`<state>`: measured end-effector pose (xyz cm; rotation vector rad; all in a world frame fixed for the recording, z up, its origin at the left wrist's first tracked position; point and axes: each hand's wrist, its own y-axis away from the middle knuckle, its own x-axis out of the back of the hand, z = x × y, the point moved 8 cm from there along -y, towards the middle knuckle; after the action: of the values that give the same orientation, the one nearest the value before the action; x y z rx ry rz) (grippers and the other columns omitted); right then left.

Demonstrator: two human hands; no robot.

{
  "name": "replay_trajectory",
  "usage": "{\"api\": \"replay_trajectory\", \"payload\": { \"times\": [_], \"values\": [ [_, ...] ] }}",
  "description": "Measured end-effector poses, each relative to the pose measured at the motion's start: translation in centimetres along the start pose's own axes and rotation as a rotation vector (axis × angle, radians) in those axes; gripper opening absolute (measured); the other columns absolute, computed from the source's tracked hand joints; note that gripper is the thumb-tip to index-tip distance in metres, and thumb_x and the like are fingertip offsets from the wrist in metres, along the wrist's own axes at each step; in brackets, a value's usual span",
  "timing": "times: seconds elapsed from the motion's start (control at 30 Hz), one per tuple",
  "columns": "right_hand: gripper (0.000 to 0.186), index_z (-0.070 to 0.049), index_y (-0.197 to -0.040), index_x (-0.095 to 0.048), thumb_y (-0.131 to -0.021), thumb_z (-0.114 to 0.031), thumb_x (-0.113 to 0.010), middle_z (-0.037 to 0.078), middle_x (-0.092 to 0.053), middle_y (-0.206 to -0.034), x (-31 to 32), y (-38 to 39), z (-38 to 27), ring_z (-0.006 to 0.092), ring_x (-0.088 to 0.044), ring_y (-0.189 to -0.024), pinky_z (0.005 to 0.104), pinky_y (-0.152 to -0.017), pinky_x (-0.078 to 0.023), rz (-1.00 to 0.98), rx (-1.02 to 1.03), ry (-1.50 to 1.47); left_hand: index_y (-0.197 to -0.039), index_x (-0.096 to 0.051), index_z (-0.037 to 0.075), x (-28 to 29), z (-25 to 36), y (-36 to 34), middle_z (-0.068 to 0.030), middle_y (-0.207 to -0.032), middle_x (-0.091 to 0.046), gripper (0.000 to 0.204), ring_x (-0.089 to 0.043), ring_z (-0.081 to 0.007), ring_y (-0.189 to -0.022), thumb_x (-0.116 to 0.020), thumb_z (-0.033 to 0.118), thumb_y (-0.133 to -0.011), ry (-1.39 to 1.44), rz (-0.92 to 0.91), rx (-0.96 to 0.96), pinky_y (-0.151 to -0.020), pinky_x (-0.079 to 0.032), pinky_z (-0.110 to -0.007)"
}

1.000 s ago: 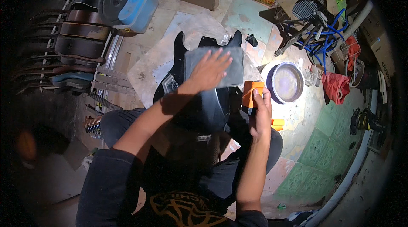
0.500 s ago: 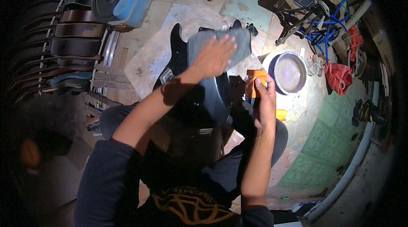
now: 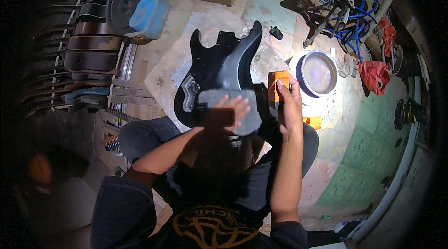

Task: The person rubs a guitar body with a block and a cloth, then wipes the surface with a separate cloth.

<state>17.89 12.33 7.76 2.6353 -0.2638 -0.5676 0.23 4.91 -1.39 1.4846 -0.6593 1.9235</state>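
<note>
A black electric guitar body (image 3: 210,60) lies in front of me, its two horns pointing away and a pale sheen along its right side. On its near end my left hand (image 3: 233,109) rests flat with fingers spread, palm down on a grey cloth (image 3: 249,121). A shadow covers part of that hand. At the body's right, my right hand (image 3: 291,104) grips a small orange block (image 3: 279,83) between thumb and fingers. What the block is made of, I cannot tell. An irregular cavity (image 3: 188,93) shows at the body's left edge.
A round basin (image 3: 319,72) stands at the right, with an orange piece (image 3: 312,122) nearer me. Several guitar bodies (image 3: 91,44) line a rack at the left, beside a clear tub (image 3: 156,16). Blue hose (image 3: 366,25) and a red cloth (image 3: 374,76) lie far right.
My left hand and the grey cloth have slid from the horn end toward me, uncovering the body's far part. The right hand still holds the orange block in about the same place.
</note>
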Motion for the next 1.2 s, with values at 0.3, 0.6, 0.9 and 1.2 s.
{"api": "replay_trajectory", "payload": {
  "times": [0.3,0.6,0.9,1.2],
  "values": [
    [0.044,-0.003,-0.137,-0.048,-0.097,-0.014,-0.065,0.008,-0.061,-0.12,0.4,-1.0,-0.4,0.0123,-0.059,-0.105,0.0277,-0.094,-0.047,0.012,-0.031,-0.017,-0.151,-0.041,0.012,5.1,-11.7,-17.2,-0.0143,-0.16,-0.031,0.053,-0.029,-0.0348,-0.148,-0.048,0.029,-0.1,-0.088,0.186,0.165,-0.117,-0.027,-0.055],
    [0.046,-0.003,-0.137,-0.048,-0.097,-0.015,-0.066,0.008,-0.062,-0.118,-0.1,-1.1,-0.7,0.0126,-0.059,-0.104,0.0278,-0.093,-0.047,0.029,-0.017,0.01,-0.147,-0.045,0.013,4.7,-14.7,-23.5,-0.0137,-0.158,-0.035,0.052,-0.031,-0.0362,-0.146,-0.051,0.027,-0.098,-0.128,0.288,0.158,-0.114,-0.033,-0.055],
    [0.04,-0.005,-0.135,-0.05,-0.099,-0.016,-0.063,0.008,-0.062,-0.115,0.4,-0.2,-0.9,0.0132,-0.059,-0.101,0.0279,-0.09,-0.048,0.016,0.023,-0.022,-0.144,-0.049,0.008,2.2,-2.5,-7.7,-0.0083,-0.157,-0.039,0.054,-0.034,-0.0291,-0.146,-0.055,0.029,-0.095,-0.063,-0.007,0.065,-0.118,-0.024,-0.054],
    [0.043,-0.004,-0.136,-0.049,-0.097,-0.015,-0.064,0.008,-0.061,-0.117,-0.1,0.4,-0.3,0.0128,-0.059,-0.103,0.0282,-0.091,-0.048,-0.038,0.009,-0.036,-0.151,-0.039,0.021,-3.0,-0.8,3.8,-0.0073,-0.16,-0.034,0.057,-0.033,-0.0271,-0.147,-0.05,0.032,-0.097,-0.721,0.081,-0.215,-0.117,-0.026,-0.054]
  ]
}}
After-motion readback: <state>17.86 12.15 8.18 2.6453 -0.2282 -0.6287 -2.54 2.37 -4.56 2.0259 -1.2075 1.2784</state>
